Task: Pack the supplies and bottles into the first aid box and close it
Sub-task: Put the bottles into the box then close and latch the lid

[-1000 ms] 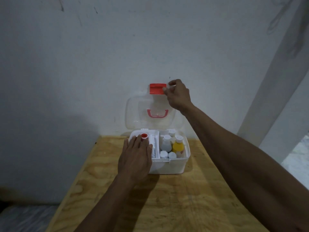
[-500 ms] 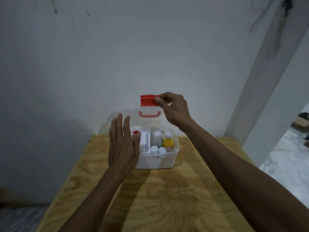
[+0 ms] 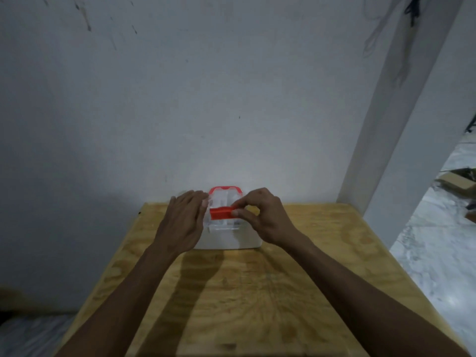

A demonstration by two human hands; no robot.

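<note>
Box [image 3: 226, 239] at frame centre, far end of desk [image 3: 257, 292], clear lid [image 3: 224, 202] down over it. Right hand [image 3: 262, 217] pinches red latch [image 3: 222, 212] at lid front. Left hand [image 3: 183, 222] flat, fingers extended, against box's left side, grasping nothing.

Two bare arms come into view from the bottom edge, one on each side. No sleeve shows on either forearm; both are uncovered as far as the frame lets us see. The left hand [image 3: 184, 222] has no glove, and no ring or band shows on the fingers that are visible. The right hand [image 3: 260, 217] is also without a glove, and its wrist carries no watch or bracelet. The knuckles and tendons stand out on the backs of both hands. The light is dim, so small details of nails are not clear.
</note>
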